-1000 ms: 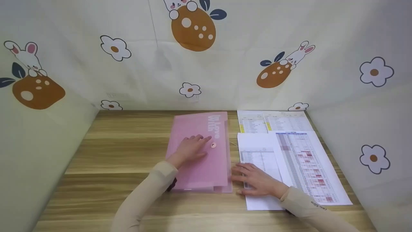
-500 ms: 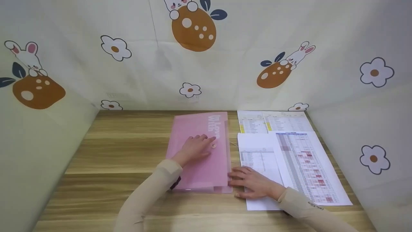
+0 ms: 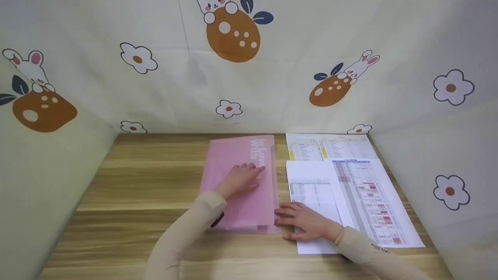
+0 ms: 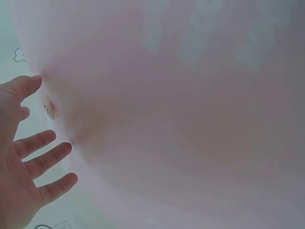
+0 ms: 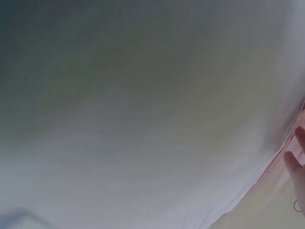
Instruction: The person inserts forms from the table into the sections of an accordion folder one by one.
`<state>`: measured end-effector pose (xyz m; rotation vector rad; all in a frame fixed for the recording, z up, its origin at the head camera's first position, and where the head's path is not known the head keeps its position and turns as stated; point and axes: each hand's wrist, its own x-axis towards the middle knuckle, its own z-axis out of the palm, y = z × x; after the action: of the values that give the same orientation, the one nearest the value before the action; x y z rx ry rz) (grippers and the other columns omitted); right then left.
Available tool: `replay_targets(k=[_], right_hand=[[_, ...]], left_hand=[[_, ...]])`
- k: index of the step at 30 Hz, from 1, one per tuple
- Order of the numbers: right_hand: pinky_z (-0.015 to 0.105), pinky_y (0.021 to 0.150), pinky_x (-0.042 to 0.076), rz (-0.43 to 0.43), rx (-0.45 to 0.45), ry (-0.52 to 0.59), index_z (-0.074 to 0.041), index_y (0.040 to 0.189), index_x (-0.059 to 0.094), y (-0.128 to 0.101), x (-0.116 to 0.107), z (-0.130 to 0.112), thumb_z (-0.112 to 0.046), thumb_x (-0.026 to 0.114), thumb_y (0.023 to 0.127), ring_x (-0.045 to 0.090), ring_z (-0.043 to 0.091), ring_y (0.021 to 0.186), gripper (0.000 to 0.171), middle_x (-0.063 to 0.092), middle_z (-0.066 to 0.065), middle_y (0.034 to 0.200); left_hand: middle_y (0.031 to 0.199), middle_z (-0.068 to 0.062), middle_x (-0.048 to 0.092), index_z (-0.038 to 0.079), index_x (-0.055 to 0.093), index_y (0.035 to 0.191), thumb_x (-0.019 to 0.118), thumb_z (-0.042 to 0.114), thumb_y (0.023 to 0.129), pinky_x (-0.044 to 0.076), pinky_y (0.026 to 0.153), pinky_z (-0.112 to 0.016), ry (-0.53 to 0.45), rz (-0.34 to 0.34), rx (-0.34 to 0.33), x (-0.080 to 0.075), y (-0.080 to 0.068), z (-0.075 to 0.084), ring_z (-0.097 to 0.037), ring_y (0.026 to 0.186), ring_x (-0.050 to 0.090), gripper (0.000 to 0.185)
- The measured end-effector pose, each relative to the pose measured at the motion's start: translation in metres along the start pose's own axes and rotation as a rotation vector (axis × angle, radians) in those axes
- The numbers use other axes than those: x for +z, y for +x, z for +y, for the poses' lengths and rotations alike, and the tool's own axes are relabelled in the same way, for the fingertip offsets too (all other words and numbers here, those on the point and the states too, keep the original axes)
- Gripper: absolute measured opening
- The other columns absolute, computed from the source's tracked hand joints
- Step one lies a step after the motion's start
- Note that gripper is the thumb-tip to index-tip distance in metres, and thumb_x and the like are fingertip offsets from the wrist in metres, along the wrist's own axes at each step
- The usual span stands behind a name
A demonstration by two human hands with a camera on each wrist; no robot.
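A pink translucent document folder with white lettering lies flat on the wooden table. My left hand rests flat on its flap, fingers straight, covering the snap button. In the left wrist view the left hand shows spread fingers against the folder's pink surface. My right hand lies on a white printed sheet, its fingertips at the folder's lower right edge. The right wrist view is mostly a blurred white surface, with the right hand's fingertips at the right edge.
Several printed spreadsheets lie to the right of the folder, with more sheets behind them. Fabric walls printed with rabbits and flowers enclose the table on three sides. Bare wood shows on the left.
My left hand has slid a little to the right across the folder and now covers the snap button. My right hand has drawn slightly closer to the folder's edge.
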<state>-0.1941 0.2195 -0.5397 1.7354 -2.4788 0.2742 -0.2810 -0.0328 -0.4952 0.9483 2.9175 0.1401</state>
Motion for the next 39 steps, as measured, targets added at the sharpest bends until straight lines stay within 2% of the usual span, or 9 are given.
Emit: replay_targets(k=[4,10,16,25,33,39], right_hand=[[0.045,0.091,0.029,0.007,-0.009,-0.005,-0.022,0.124,0.052,0.0,0.0,0.0,-0.041,0.052,0.084,0.035,0.029,0.118,0.043,0.043,0.005,0.129],[0.045,0.092,0.028,0.003,-0.006,-0.001,-0.023,0.124,0.051,0.0,0.001,0.0,-0.041,0.051,0.085,0.034,0.028,0.119,0.043,0.041,0.003,0.132],[0.045,0.092,0.027,0.017,-0.017,0.016,-0.022,0.123,0.053,0.0,0.002,0.002,-0.04,0.052,0.084,0.035,0.029,0.118,0.043,0.041,0.003,0.131],[0.045,0.092,0.027,-0.016,0.007,0.017,-0.023,0.123,0.052,0.0,0.001,0.001,-0.041,0.051,0.084,0.035,0.028,0.118,0.043,0.041,0.002,0.132],[0.044,0.091,0.029,-0.004,-0.011,-0.016,-0.021,0.121,0.054,0.002,-0.001,0.0,-0.041,0.052,0.083,0.038,0.029,0.115,0.043,0.044,0.004,0.129],[0.045,0.092,0.028,-0.025,0.001,0.002,-0.022,0.122,0.053,0.001,0.001,0.001,-0.041,0.051,0.084,0.036,0.028,0.117,0.044,0.042,0.004,0.13]], left_hand=[[0.115,-0.007,0.05,0.021,0.039,0.134,0.05,0.029,0.088,0.036,0.082,-0.044,0.02,0.012,0.009,0.001,0.001,0.003,-0.025,0.101,0.047,0.048],[0.104,-0.005,0.054,0.021,0.048,0.126,0.052,0.023,0.087,0.038,0.077,-0.038,0.046,0.081,0.057,0.002,0.002,0.006,-0.022,0.092,0.048,0.039],[0.099,-0.005,0.056,0.019,0.053,0.121,0.052,0.018,0.088,0.039,0.077,-0.037,0.051,0.128,0.091,0.003,0.004,0.007,-0.022,0.089,0.049,0.033],[0.095,-0.005,0.056,0.018,0.055,0.118,0.052,0.014,0.087,0.04,0.076,-0.038,0.051,0.153,0.098,0.006,0.009,0.007,-0.022,0.085,0.049,0.031],[0.093,-0.005,0.056,0.018,0.057,0.116,0.051,0.012,0.087,0.04,0.073,-0.036,0.071,0.175,0.123,0.005,0.011,0.006,-0.021,0.085,0.048,0.03],[0.096,-0.006,0.055,0.02,0.053,0.12,0.051,0.013,0.088,0.04,0.075,-0.037,0.103,0.159,0.132,0.005,0.011,0.007,-0.022,0.086,0.048,0.033]])
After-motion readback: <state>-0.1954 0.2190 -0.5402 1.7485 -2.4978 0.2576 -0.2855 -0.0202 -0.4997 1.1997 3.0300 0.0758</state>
